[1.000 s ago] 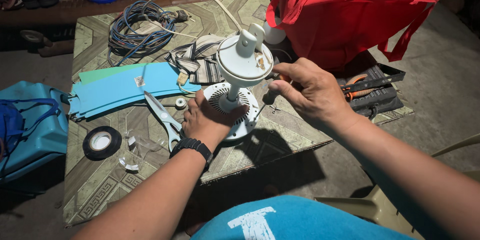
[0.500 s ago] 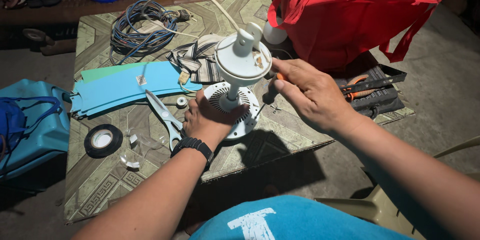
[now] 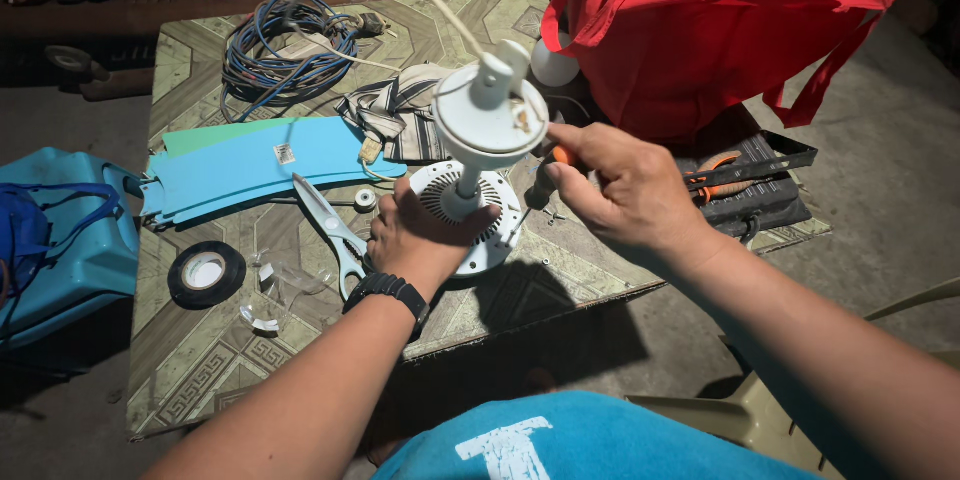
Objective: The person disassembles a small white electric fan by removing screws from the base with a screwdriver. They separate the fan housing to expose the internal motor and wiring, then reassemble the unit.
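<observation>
On bench (image 3: 200, 360) centre: left hand (image 3: 425, 235) fingers grip fan motor (image 3: 480, 155), shaft axis vertical, vented housing down; right hand (image 3: 625, 190) fingers pinch screwdriver (image 3: 548, 172).

small white rectangular label (image 3: 285, 153) on blue plastic sheet (image 3: 240, 170)

The screwdriver (image 3: 556, 162) is almost wholly hidden inside the right hand (image 3: 620, 190); only a bit of orange handle is seen, and its tip is lost behind the fan housing (image 3: 490, 120). Part of the vented base (image 3: 480, 210) is covered by the left hand (image 3: 425, 235). The red bag (image 3: 700, 30) is cut off at the top edge, the blue case (image 3: 60, 240) at the left. The pliers (image 3: 725, 180) are half buried in a dark pouch (image 3: 760, 195). What lies under the scissors (image 3: 330, 225) is too blurred to be told.
</observation>
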